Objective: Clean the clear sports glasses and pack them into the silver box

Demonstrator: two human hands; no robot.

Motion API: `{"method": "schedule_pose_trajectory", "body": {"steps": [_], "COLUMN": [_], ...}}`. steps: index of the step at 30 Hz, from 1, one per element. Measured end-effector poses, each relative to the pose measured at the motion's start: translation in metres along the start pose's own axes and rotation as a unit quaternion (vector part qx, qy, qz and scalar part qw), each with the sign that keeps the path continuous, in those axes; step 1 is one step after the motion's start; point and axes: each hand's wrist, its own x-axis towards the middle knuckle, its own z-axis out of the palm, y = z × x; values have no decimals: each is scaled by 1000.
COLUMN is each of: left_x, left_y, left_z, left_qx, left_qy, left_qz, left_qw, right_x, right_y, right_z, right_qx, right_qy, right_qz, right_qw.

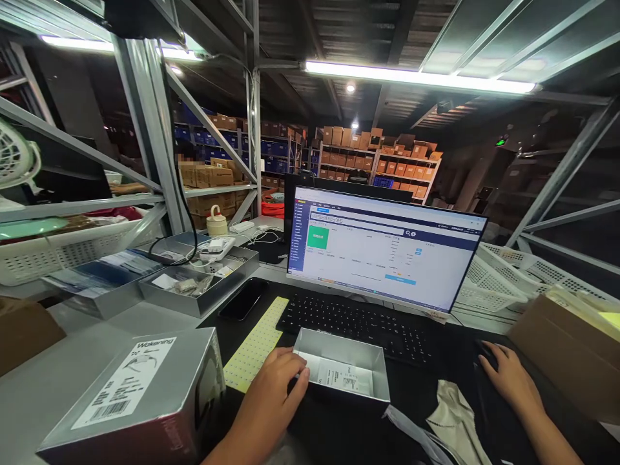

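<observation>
My left hand (275,386) rests with its fingers curled against the left wall of a small open grey box (341,359), which holds a white paper slip (345,378). My right hand (506,374) lies over a black mouse (484,357) on the dark desk mat, fingers draped on it. Just behind the box lies a black keyboard (356,321), and behind that a monitor (382,245) shows a page with a green square.
A sheet of yellow stickers (255,345) and a black phone (242,299) lie left of the keyboard. A grey labelled box (140,394) stands at front left, open trays (198,281) behind it. A crumpled cloth (455,420), a cardboard box (566,349) and white baskets (504,278) are at right.
</observation>
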Motion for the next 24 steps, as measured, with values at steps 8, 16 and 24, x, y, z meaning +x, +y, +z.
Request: {"method": "schedule_pose_trajectory", "body": {"steps": [8, 16, 24], "left_x": [1, 0, 0], "left_y": [0, 3, 3], "left_z": [-1, -2, -2], "left_qx": [0, -2, 2], "left_qy": [-4, -19, -10], "left_qz": [4, -6, 0], "left_qw": [1000, 1000, 1000], "right_x": [-5, -1, 0], "right_y": [-3, -13, 3], "right_z": [-6, -9, 3], "right_qx": [-30, 13, -17], "right_qy": [7, -28, -4], "right_qz": [49, 13, 17], "right_qw": [998, 999, 1000]}}
